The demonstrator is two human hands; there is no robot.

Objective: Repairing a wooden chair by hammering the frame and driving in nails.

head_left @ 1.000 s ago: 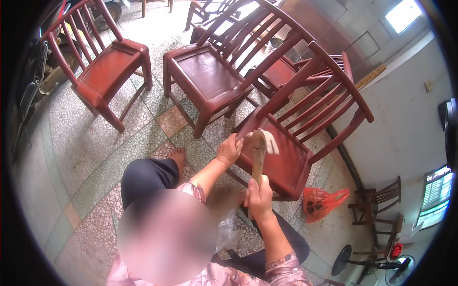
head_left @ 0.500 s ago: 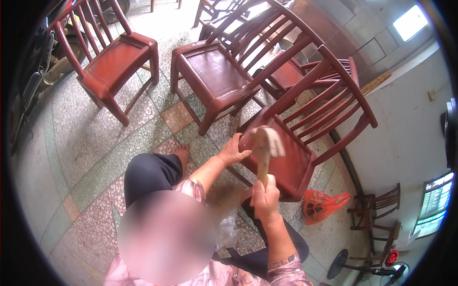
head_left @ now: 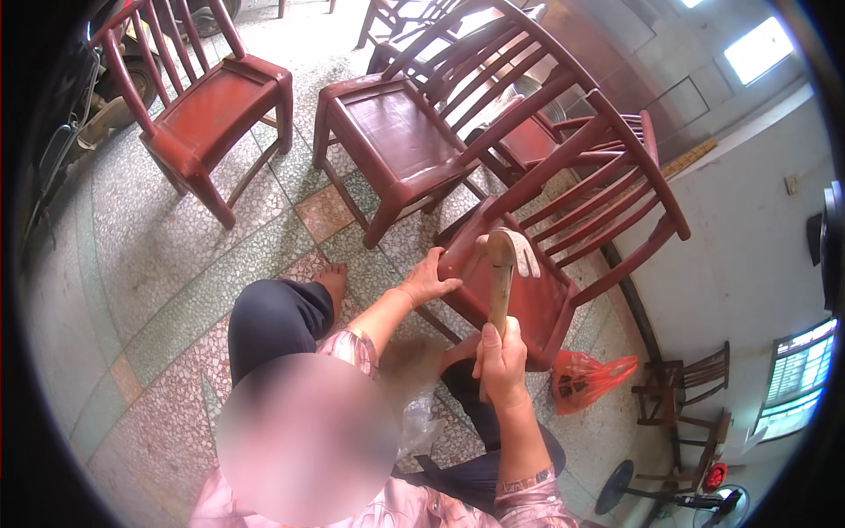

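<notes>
A reddish-brown wooden chair [head_left: 537,308] with a slatted back stands close in front of me. My left hand [head_left: 425,280] grips the near left corner of its seat, fingers and thumb bent around the edge. In my right hand [head_left: 503,359] is a claw hammer [head_left: 500,295], held by its wooden handle. The hammer is raised over the seat with its head up and the pale claw curving to the right. Whether anything small lies under the left fingers is hidden.
A second chair [head_left: 387,132] stands just beyond, and a third chair [head_left: 216,101] is at the far left. An orange plastic bag [head_left: 581,380] lies right of the seat. Clear plastic [head_left: 419,427] lies between my legs. A fan [head_left: 616,488] is at the lower right.
The hammer has shifted slightly right, and its head, blurred before, now shows sharply. My left hand stays on the seat corner.
</notes>
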